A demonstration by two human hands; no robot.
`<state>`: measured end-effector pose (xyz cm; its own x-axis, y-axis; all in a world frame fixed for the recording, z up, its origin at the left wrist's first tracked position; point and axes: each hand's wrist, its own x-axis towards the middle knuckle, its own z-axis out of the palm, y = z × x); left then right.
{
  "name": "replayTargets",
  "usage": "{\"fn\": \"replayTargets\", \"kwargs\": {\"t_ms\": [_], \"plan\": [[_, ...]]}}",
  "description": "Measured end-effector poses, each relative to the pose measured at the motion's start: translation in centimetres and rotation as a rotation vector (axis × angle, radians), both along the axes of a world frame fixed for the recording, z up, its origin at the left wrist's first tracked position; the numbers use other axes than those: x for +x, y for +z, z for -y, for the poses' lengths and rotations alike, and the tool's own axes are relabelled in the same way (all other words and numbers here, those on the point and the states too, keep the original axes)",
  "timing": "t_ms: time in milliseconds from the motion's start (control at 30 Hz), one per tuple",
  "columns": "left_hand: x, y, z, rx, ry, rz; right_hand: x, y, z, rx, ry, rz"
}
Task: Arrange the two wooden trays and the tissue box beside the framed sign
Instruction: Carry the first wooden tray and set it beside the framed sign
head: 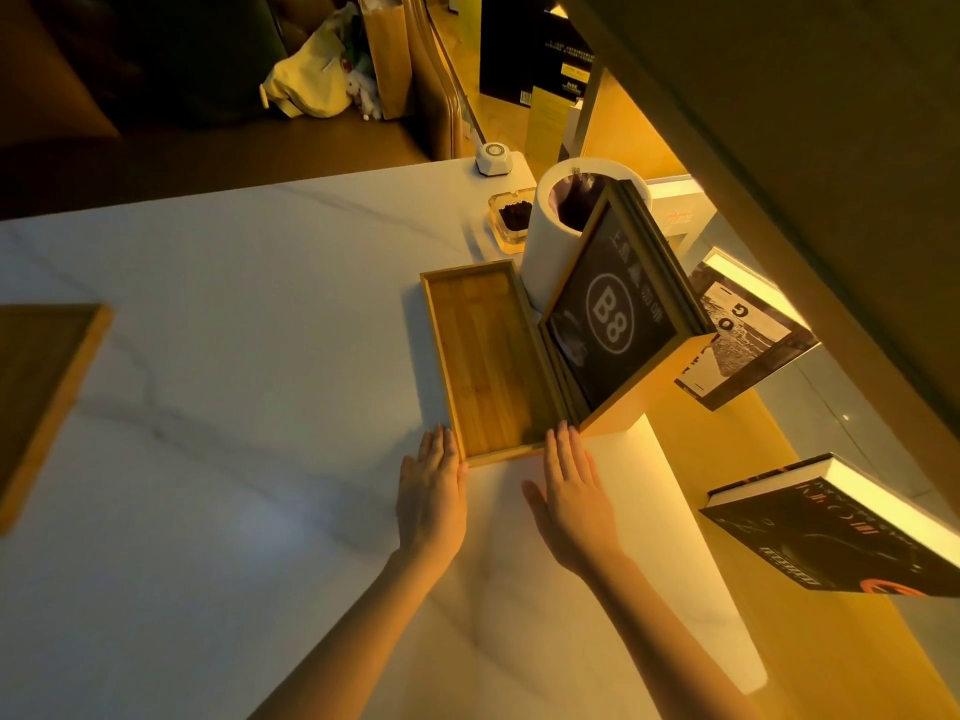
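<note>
A long empty wooden tray lies on the white marble table, its right side against the base of the framed sign, a dark panel marked "B8" leaning in a wooden frame. My left hand lies flat on the table, fingertips at the tray's near left corner. My right hand is flat too, fingertips touching the tray's near right corner. A second wooden tray sits at the table's left edge, partly cut off. No tissue box is in view.
Behind the sign stands a white cylindrical bin with a glass ashtray and a small white device beyond it. Books rest on a lit shelf to the right. A dark sofa with a yellow bag is past the table.
</note>
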<state>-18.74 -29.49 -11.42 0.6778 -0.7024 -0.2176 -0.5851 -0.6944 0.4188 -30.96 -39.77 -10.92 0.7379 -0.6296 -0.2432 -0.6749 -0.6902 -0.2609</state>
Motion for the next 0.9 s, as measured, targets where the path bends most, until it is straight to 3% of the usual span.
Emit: {"fn": "replayTargets", "kwargs": {"t_ms": [900], "plan": [[0.31, 0.51, -0.29, 0.004, -0.013, -0.050, -0.13, -0.24, -0.76, -0.044, -0.020, 0.036]]}}
